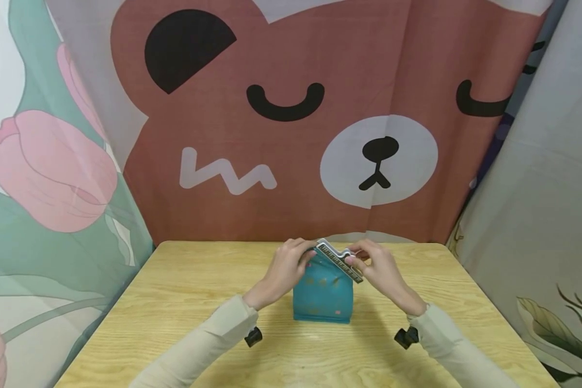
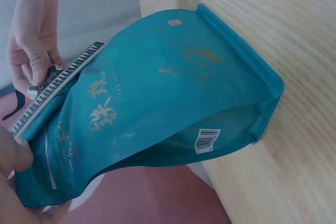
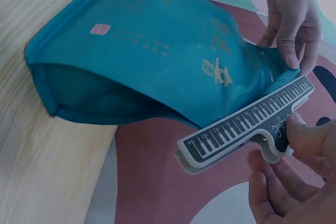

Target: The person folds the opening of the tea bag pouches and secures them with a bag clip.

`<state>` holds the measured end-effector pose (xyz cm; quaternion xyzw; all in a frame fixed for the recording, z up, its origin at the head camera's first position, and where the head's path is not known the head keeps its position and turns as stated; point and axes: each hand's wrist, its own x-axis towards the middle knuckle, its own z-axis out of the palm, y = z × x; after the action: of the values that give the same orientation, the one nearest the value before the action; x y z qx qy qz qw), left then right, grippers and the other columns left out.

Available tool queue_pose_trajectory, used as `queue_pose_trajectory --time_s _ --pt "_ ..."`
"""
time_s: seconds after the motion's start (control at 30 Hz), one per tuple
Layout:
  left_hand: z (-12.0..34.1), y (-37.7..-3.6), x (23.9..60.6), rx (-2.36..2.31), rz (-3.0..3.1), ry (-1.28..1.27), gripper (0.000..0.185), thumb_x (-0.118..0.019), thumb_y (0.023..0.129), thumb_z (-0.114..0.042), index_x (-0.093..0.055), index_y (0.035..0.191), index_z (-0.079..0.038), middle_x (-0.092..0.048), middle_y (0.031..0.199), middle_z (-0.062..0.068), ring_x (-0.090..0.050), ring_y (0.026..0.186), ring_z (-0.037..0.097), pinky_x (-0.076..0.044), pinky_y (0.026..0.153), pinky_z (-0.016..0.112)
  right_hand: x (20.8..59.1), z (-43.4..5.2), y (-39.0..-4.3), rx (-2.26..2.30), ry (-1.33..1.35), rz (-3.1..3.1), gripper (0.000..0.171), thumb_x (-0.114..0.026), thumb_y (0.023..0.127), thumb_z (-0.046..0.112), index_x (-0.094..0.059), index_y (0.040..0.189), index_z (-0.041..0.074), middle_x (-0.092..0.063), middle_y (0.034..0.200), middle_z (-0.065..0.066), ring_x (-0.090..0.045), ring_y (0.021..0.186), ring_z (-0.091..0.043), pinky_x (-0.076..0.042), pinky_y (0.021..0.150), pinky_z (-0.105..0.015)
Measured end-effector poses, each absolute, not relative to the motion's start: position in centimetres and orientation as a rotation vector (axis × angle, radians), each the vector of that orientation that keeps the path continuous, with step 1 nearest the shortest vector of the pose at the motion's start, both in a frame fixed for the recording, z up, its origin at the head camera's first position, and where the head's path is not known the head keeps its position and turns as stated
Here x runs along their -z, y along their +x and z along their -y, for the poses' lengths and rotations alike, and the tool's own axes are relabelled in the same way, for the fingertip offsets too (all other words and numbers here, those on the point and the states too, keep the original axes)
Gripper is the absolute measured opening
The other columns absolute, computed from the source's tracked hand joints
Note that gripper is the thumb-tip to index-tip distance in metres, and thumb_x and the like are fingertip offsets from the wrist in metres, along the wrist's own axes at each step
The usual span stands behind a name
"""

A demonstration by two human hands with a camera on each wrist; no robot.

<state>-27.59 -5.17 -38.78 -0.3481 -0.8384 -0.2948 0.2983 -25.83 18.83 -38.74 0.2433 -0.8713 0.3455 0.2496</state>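
Pouch (image 1: 323, 293) upright mid-table (image 1: 184, 302) — clip (image 1: 340, 260) pinched at top edge.

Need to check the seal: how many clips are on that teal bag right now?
1. A single piano-key clip sits at the top edge of the teal bag, pinched by the right hand; the left hand holds the bag's top. None elsewhere on the table.

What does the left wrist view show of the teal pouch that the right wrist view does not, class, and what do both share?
Only the left wrist view shows the barcode near the base of the teal pouch. Only the right wrist view shows the left hand pinching the pouch's top corner. Both show the pouch standing on the wooden table and the piano-key clip pinched by the right hand.
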Motion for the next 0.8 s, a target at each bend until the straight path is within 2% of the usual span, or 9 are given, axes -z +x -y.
queue_pose_trajectory --time_s 0.17,0.47,0.8 --pt "5.16 -27.51 38.99 0.857 2.245 -0.859 0.015 -0.066 0.096 -0.018 -0.068 0.103 -0.005 -0.068 0.090 0.003 -0.062 0.076 0.016 -0.051 0.068 0.030 38.98 -18.86 -25.92 -0.972 0.622 2.373 0.023 -0.078 0.084 0.006 -0.072 0.105 0.001 -0.069 0.088 -0.004 -0.067 0.075 -0.018 -0.056 0.067 -0.033" --pt "5.16 -27.70 38.98 0.891 2.249 -0.891 0.015 -0.065 0.096 -0.017 -0.068 0.105 -0.004 -0.068 0.089 0.004 -0.063 0.075 0.013 -0.051 0.067 0.027 39.19 -18.59 -26.13 -0.893 0.613 2.265 0.012 -0.079 0.079 -0.003 -0.071 0.085 0.005 -0.065 0.074 0.001 -0.053 0.057 -0.007 -0.044 0.051 -0.026" --pt "5.30 -27.81 39.06 0.952 2.265 -0.910 0.017 -0.065 0.097 -0.016 -0.067 0.108 -0.003 -0.068 0.094 0.005 -0.065 0.075 0.010 -0.052 0.068 0.023 39.14 -18.13 -26.36 -0.794 0.658 2.164 0.017 -0.081 0.075 -0.004 -0.068 0.077 0.008 -0.062 0.069 0.002 -0.043 0.053 -0.004 -0.036 0.048 -0.024"
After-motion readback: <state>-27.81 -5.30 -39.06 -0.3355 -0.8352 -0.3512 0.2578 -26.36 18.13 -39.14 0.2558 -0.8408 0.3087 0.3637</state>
